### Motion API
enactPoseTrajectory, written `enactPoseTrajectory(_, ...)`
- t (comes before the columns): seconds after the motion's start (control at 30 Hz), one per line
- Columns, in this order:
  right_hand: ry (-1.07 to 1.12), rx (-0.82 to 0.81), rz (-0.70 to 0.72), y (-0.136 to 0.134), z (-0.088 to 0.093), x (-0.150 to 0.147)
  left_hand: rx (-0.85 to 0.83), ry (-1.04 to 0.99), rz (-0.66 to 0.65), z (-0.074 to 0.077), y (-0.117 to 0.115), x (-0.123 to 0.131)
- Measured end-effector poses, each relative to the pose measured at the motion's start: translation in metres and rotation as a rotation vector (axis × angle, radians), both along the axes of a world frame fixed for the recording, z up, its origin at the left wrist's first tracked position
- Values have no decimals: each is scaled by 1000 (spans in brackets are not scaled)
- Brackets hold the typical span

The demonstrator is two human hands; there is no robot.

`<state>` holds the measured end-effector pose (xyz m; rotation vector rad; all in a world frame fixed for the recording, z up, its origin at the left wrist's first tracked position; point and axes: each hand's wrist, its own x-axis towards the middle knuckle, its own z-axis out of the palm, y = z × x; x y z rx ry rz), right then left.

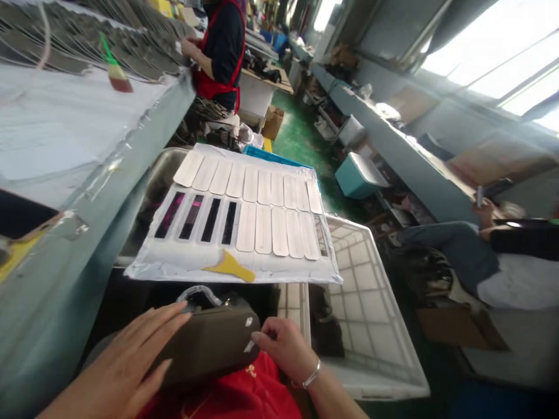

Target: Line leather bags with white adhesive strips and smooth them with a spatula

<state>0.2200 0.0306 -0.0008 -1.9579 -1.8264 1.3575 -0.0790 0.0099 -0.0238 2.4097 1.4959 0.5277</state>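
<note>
A dark brown, rounded, bag-like piece (213, 340) lies across my lap, with two small white tabs on its right end. My left hand (135, 352) rests on its left side with the fingers stretched out. At the right end, my right hand (283, 346) has thumb and fingers pinched together beside the lower white tab (249, 347). What the pinch holds, if anything, is too small to make out. Behind the brown piece a clear plastic loop (200, 292) sticks up. Past it is a white-wrapped board (166, 262) carrying rows of pale strips (262, 227) and a yellow scraper (231, 266).
A white plastic crate (371, 302) stands at my right, with dark items inside. To the left runs a workbench (144, 137) holding a brush (117, 75) and stacked grey pieces. A co-worker in a red apron (220, 64) stands ahead; another person sits at right.
</note>
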Motion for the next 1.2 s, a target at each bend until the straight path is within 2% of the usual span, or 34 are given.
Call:
enactPoseTrajectory(0.07, 6, -11, -5, -1, -1, 2, -39, 0, -163, -3, 12, 38)
enactPoseTrajectory(0.13, 43, -32, -7, -2, -3, 5, -98, 14, -238, -9, 20, 69)
enactPoseTrajectory(0.23, 109, -53, -1, -3, -5, 10, -116, 35, -294, -17, 24, 91)
enactPoseTrajectory(0.33, 135, -72, 1, -4, -7, 14, -50, 38, -313, -18, 23, 94)
enactPoseTrajectory(0.6, 146, -86, 5, -4, -11, 18, -49, 54, -255, -2, 21, 105)
enactPoseTrajectory(0.77, 58, -71, 17, 1, -3, 15, -47, 92, -279, -6, 23, 107)
enactPoseTrajectory(0.97, 14, -6, 133, 7, 7, 18, 16, 147, -381, -13, 30, 108)
enactPoseTrajectory(1.07, 76, -9, 191, 17, 2, 23, 31, 109, -357, -12, 31, 110)
enactPoseTrajectory(1.2, 262, -160, 70, 43, -16, 28, 59, -3, -324, -9, 30, 112)
